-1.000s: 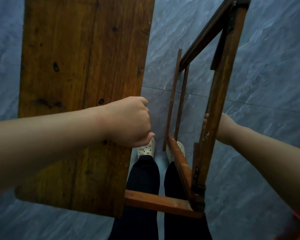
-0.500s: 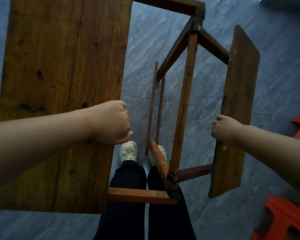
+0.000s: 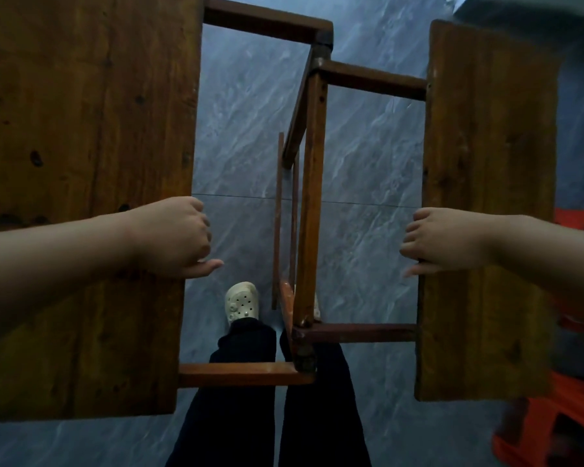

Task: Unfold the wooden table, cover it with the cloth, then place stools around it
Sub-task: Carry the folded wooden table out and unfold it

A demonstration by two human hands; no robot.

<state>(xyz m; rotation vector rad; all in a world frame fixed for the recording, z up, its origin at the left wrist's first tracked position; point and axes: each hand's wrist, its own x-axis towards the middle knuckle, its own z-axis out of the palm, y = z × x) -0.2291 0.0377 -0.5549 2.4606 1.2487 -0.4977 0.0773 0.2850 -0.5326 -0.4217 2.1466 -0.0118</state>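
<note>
Grey marbled floor tiles (image 3: 368, 156) show through the gap in a half-opened folding table of dark brown wood (image 3: 267, 25), seen from straight above. Outward of the left hand (image 3: 172, 237) lies the table's broad brown plank leaf (image 3: 81, 129), flat beneath the forearm. That hand grips the leaf's inner long edge, with the fingers curled over it and the thumb jutting into the gap. Nearer the body than the thumb, a cream perforated clog (image 3: 241, 301) stands on the floor. Roughly midway between the hands rises a slim upright wooden frame (image 3: 312, 197), joined to each leaf by short crossbars. The right hand (image 3: 449, 242) clasps the inner edge of a narrower brown plank leaf (image 3: 486, 163), with the fingers hooked over it. Past the right wrist, blurred orange-red plastic stools (image 3: 553, 433) sit on the floor. No cloth is in view.

Both leaves run lengthwise away from the body, parallel, and each hand holds at about mid-length. Each leaf lies outward of its own hand, so finishing the unfolding probably means drawing the leaves apart, across their long axes.
</note>
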